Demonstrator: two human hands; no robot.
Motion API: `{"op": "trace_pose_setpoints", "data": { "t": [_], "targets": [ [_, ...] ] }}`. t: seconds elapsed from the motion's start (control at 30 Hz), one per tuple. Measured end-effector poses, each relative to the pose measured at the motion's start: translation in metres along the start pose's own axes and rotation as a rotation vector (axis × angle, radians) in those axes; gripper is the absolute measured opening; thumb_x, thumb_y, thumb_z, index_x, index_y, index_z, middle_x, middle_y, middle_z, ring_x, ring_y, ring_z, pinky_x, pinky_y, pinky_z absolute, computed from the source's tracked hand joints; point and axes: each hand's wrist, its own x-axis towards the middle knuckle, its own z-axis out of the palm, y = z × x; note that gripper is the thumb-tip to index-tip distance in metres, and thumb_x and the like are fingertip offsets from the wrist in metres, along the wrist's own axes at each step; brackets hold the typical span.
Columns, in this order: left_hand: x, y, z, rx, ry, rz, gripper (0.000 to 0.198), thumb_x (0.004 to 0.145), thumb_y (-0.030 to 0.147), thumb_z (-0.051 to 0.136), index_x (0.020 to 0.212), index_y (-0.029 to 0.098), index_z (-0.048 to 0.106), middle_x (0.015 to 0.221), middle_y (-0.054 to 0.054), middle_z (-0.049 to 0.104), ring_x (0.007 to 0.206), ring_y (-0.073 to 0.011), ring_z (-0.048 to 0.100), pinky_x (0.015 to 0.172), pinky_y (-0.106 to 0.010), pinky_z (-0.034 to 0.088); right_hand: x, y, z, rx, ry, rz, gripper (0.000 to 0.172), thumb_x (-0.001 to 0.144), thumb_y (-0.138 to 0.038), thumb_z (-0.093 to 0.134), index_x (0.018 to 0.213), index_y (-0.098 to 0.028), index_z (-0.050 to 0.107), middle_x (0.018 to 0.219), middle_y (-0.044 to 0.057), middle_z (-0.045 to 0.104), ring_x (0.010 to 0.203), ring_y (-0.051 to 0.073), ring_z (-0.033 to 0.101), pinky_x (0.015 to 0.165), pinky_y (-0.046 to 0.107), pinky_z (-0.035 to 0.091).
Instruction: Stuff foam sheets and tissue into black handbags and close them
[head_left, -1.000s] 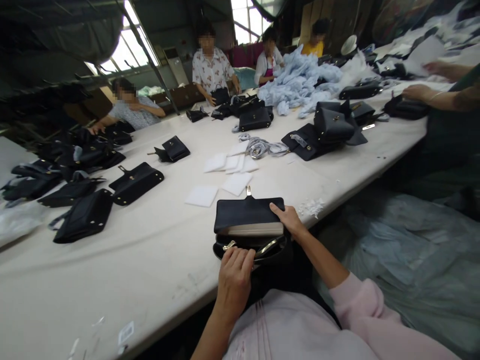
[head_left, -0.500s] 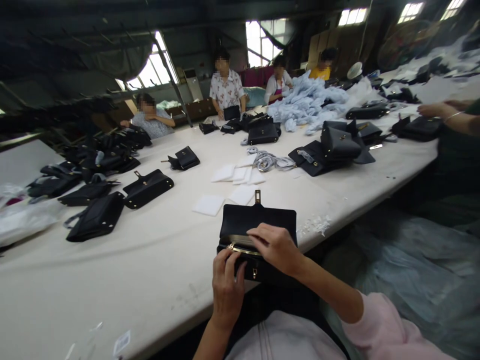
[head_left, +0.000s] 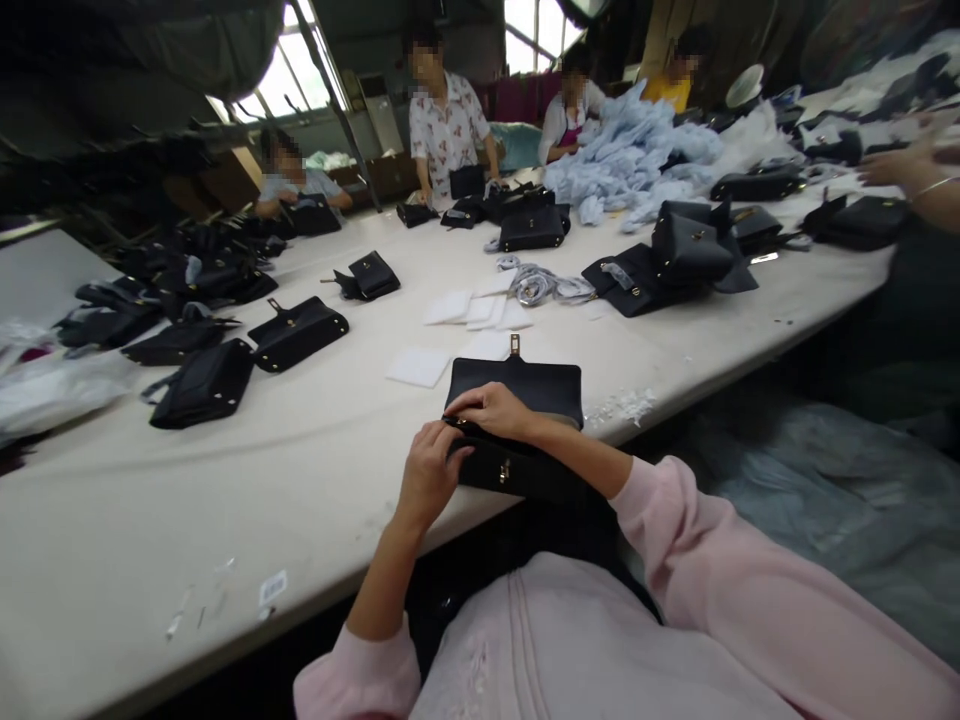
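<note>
A black handbag (head_left: 517,384) lies at the near table edge. Its flap is folded back away from me, with a gold-coloured clasp plate (head_left: 514,345) at the tip. On the bag's front is a gold turn lock (head_left: 505,471). My left hand (head_left: 429,468) grips the bag's left upper corner, thumb on the front side. My right hand (head_left: 499,410) reaches across the bag's opening, fingers closed at the left end of the zipper (head_left: 459,422), beside my left fingertips. The zipper pull itself is mostly hidden by the fingers.
White foam sheets (head_left: 417,366) and a coil of wrapped straps (head_left: 534,285) lie beyond the bag. More black handbags stand left (head_left: 300,333) and right (head_left: 690,245). White scraps (head_left: 626,406) lie close by on the right. Several people work around the table (head_left: 300,520).
My right hand has moved left along the bag's opening to the zipper's left end, beside my left hand. The gold zipper teeth seen before are now mostly covered. The view has tilted down.
</note>
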Motion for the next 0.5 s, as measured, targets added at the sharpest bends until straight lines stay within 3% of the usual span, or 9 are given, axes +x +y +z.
{"op": "trace_pose_setpoints", "data": {
  "t": [0.17, 0.3, 0.5],
  "targets": [
    [0.01, -0.003, -0.004, 0.015, -0.055, 0.048, 0.005, 0.086, 0.016, 0.057, 0.085, 0.019, 0.054, 0.086, -0.004, 0.059, 0.09, -0.0213, 0.053, 0.081, -0.036, 0.045, -0.02, -0.009, -0.012, 0.135, 0.003, -0.021, 0.054, 0.082, -0.027, 0.061, 0.135, -0.016, 0.053, 0.1, 0.005, 0.072, 0.093, 0.021, 0.068, 0.089, 0.034, 0.051],
    [0.004, -0.011, -0.01, 0.07, -0.019, 0.037, 0.008, 0.087, 0.015, 0.056, 0.081, 0.019, 0.053, 0.082, -0.003, 0.058, 0.087, -0.0209, 0.053, 0.081, -0.036, 0.043, -0.054, -0.016, -0.031, -0.178, 0.053, -0.057, 0.036, 0.088, -0.026, 0.056, 0.122, -0.022, 0.065, 0.107, 0.003, 0.071, 0.103, 0.023, 0.065, 0.098, 0.036, 0.048],
    [-0.005, -0.021, -0.019, 0.046, 0.014, -0.045, 0.009, 0.085, 0.014, 0.055, 0.079, 0.02, 0.052, 0.082, -0.003, 0.056, 0.086, -0.0203, 0.052, 0.079, -0.035, 0.043, -0.11, -0.02, -0.053, -0.456, 0.334, 0.073, 0.026, 0.09, -0.029, 0.056, 0.11, -0.028, 0.072, 0.108, 0.0, 0.07, 0.099, 0.027, 0.067, 0.094, 0.042, 0.051]
  ]
}}
